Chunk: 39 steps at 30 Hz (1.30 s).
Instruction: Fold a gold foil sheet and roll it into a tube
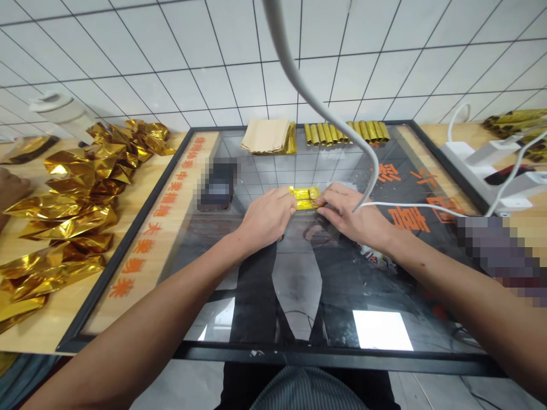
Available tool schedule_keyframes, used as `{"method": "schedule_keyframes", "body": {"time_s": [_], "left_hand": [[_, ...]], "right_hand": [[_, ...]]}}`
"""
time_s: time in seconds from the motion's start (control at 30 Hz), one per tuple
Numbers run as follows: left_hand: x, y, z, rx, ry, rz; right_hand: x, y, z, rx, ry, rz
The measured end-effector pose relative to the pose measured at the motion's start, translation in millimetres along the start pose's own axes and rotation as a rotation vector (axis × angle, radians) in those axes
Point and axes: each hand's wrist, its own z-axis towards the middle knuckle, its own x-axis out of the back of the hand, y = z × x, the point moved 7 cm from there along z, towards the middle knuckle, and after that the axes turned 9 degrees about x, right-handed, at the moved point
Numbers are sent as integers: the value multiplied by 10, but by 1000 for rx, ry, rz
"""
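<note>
A small piece of gold foil paper [305,203], with its edges folded over, lies on the glass top in front of me. My left hand [270,214] has its fingers closed on the left end of the paper. At the right end, the thumb and fingers of my right hand [347,209] pinch it. Behind my hands stands a stack of paper sheets [264,135], tan on top with gold showing at the side. Right of the stack, several rolled gold paper tubes [327,134] lie in a row.
Folded gold foil ingots [81,193] cover the wooden table at left, near another person's hand [12,189]. A phone [217,185] lies on the black-framed glass [299,285]. A white cable [305,94] hangs in front. A power strip [482,165] and more gold rolls [513,126] are at right.
</note>
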Motion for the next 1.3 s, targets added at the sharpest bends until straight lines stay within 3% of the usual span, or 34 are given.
{"method": "schedule_keyframes", "body": {"time_s": [0.27,0.5,0.77,1.3], "left_hand": [[-13,-24,27,25,-44,3],[37,-36,26,48,-57,-73],[89,-179,3,52,-61,-209],[70,-231,26,109,-62,-226]], "right_hand": [[-20,4,1,0,-47,-14],[-20,-1,66,-89,-41,10],[-13,-2,61,-103,-40,19],[2,-19,88,-116,-54,2]]}}
